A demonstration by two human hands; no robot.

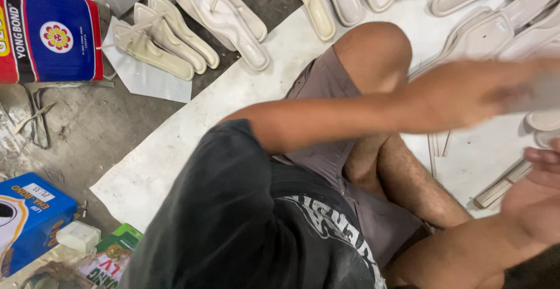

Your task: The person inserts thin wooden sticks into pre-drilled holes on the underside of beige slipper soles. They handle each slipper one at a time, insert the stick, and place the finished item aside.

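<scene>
I sit on a white sheet (175, 149) on the floor with my knee (373, 49) raised. My left arm reaches across my body to the right. My left hand (513, 87) is motion-blurred over a pile of pale beige sandal soles (496, 32), and whether it grips one cannot be told. My right hand (539, 190) is at the right edge, palm up and partly cut off by the frame, with fingertips just above pale thin strips (501, 187) lying on the sheet.
More beige soles (169, 32) with straps lie in rows along the top, some on bare concrete. A large blue and red tin (46, 29) stands top left. A blue box (29, 219), a small white block (77, 236) and a green packet (114, 257) sit bottom left.
</scene>
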